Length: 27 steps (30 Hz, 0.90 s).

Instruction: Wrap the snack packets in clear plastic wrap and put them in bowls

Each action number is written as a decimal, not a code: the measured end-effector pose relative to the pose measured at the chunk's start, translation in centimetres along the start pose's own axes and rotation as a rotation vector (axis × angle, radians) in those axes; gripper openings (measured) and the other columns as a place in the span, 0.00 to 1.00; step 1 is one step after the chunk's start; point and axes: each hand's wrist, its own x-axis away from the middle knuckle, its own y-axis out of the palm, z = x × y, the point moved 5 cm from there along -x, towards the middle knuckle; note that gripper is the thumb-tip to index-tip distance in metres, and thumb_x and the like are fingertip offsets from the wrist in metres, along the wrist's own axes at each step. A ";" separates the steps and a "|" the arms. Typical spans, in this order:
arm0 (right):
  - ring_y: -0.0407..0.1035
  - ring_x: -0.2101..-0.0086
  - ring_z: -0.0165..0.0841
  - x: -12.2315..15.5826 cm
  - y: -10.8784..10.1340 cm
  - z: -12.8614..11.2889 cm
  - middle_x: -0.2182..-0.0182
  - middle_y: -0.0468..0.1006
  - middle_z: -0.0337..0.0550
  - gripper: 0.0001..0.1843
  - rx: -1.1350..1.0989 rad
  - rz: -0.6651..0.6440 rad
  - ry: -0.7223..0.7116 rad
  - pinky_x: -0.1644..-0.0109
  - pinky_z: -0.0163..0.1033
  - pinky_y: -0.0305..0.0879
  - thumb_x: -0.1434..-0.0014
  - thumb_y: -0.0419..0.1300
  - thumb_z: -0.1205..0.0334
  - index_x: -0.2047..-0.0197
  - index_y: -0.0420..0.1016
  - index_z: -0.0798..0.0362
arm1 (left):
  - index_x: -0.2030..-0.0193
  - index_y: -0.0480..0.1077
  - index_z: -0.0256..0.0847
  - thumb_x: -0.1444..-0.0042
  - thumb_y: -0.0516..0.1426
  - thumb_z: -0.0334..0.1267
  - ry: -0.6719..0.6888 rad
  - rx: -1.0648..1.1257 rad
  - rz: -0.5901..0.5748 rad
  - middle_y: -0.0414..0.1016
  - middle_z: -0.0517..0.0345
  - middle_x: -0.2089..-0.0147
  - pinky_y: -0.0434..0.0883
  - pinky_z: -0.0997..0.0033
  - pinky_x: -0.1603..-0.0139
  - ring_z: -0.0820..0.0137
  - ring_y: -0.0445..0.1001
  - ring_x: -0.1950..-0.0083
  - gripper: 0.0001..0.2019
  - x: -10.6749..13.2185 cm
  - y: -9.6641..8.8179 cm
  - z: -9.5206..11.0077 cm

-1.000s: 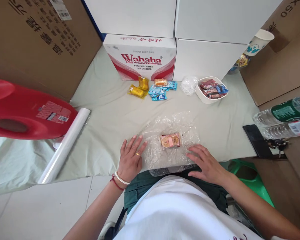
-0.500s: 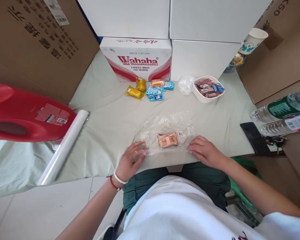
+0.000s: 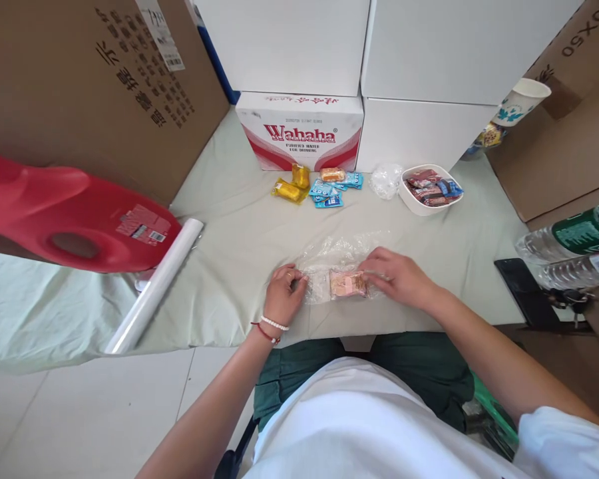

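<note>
A small pink-and-orange snack packet (image 3: 348, 284) lies on a sheet of clear plastic wrap (image 3: 335, 254) near the front edge of the cloth-covered table (image 3: 229, 233). My left hand (image 3: 284, 296) pinches the wrap's left edge with curled fingers. My right hand (image 3: 394, 276) pinches the wrap at the packet's right side. The wrap is folded up over the packet from the near side.
A roll of plastic wrap (image 3: 154, 286) and a red jug (image 3: 64, 213) lie at the left. Yellow and blue snack packets (image 3: 317, 187), a crumpled clear bag (image 3: 385, 179) and a white bowl of snacks (image 3: 429, 191) sit before stacked boxes (image 3: 299, 130). Bottles (image 3: 572, 246) and a phone (image 3: 522, 286) are at the right.
Both hands went from lying flat on the wrap's near edge to pinching it and folding it forward over the packet. The hanging part of the wrap came up onto the table.
</note>
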 end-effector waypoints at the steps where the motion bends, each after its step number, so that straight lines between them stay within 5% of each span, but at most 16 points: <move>1: 0.76 0.55 0.37 -0.3 0.9 -1.0 0.49 0.79 0.46 0.15 -0.008 -0.084 -0.029 0.54 0.40 0.71 0.29 0.58 0.59 0.44 0.82 0.45 | 0.62 0.75 0.44 0.36 0.57 0.45 -0.016 -0.021 0.040 0.80 0.51 0.57 0.72 0.46 0.37 0.55 0.76 0.41 0.09 0.0 -0.3 0.0; 3: 0.77 0.55 0.36 -1.0 2.6 -1.6 0.49 0.79 0.45 0.14 -0.003 -0.200 -0.010 0.56 0.38 0.70 0.29 0.60 0.60 0.45 0.84 0.44 | 0.55 0.75 0.43 0.35 0.57 0.45 -0.043 -0.089 0.177 0.78 0.46 0.50 0.70 0.43 0.34 0.53 0.73 0.39 0.11 0.5 -1.7 0.4; 7: 0.77 0.54 0.36 -2.0 3.8 -0.7 0.50 0.79 0.45 0.14 -0.074 -0.212 0.054 0.53 0.38 0.69 0.29 0.60 0.61 0.44 0.84 0.46 | 0.45 0.73 0.42 0.32 0.55 0.41 0.032 -0.228 0.396 0.73 0.41 0.44 0.60 0.36 0.30 0.47 0.68 0.35 0.13 3.5 -4.6 3.5; 8: 0.77 0.54 0.35 -2.1 3.9 -0.5 0.50 0.79 0.45 0.14 -0.086 -0.207 0.054 0.52 0.38 0.69 0.29 0.61 0.62 0.44 0.84 0.46 | 0.45 0.74 0.44 0.32 0.54 0.38 0.123 -0.238 0.374 0.75 0.43 0.46 0.60 0.37 0.32 0.48 0.70 0.37 0.13 4.4 -4.6 4.8; 11: 0.77 0.56 0.35 -2.0 3.7 -0.6 0.52 0.79 0.46 0.14 -0.094 -0.210 0.056 0.53 0.38 0.70 0.30 0.62 0.63 0.45 0.84 0.48 | 0.41 0.76 0.51 0.34 0.53 0.33 0.415 -0.256 0.062 0.81 0.50 0.46 0.65 0.44 0.41 0.53 0.76 0.44 0.19 6.2 -1.9 8.7; 15: 0.77 0.57 0.35 -2.4 2.9 -1.0 0.55 0.81 0.44 0.13 -0.095 -0.269 0.004 0.54 0.38 0.70 0.30 0.60 0.64 0.48 0.85 0.48 | 0.26 0.65 0.46 0.37 0.51 0.27 0.432 -0.330 -0.218 0.78 0.47 0.35 0.67 0.51 0.51 0.55 0.76 0.45 0.32 5.1 2.8 10.6; 18: 0.76 0.55 0.38 -4.3 1.9 0.1 0.56 0.84 0.44 0.15 -0.002 -0.276 0.013 0.49 0.41 0.70 0.29 0.57 0.68 0.50 0.85 0.49 | 0.29 0.69 0.46 0.38 0.52 0.25 0.411 -0.383 -0.270 0.77 0.48 0.33 0.66 0.51 0.52 0.54 0.76 0.45 0.31 3.5 4.5 10.4; 20: 0.74 0.49 0.42 -6.3 1.2 1.3 0.51 0.84 0.49 0.17 0.110 -0.193 0.059 0.43 0.46 0.68 0.29 0.57 0.67 0.43 0.81 0.52 | 0.32 0.72 0.46 0.38 0.52 0.25 0.406 -0.400 -0.284 0.77 0.49 0.33 0.66 0.52 0.52 0.55 0.76 0.45 0.28 3.1 4.7 10.1; 25: 0.63 0.36 0.53 -10.7 2.3 3.7 0.39 0.75 0.64 0.44 0.272 -0.183 0.199 0.35 0.51 0.62 0.40 0.73 0.56 0.27 0.64 0.62 | 0.34 0.74 0.46 0.38 0.52 0.26 0.411 -0.368 -0.263 0.79 0.49 0.35 0.66 0.51 0.54 0.55 0.75 0.48 0.28 3.3 4.4 10.0; 27: 0.68 0.41 0.51 -11.4 2.9 3.8 0.45 0.80 0.62 0.36 0.267 -0.254 0.238 0.40 0.47 0.64 0.40 0.72 0.56 0.32 0.71 0.61 | 0.35 0.75 0.46 0.38 0.52 0.26 0.412 -0.358 -0.244 0.80 0.49 0.36 0.65 0.52 0.55 0.56 0.76 0.49 0.27 3.3 4.3 10.0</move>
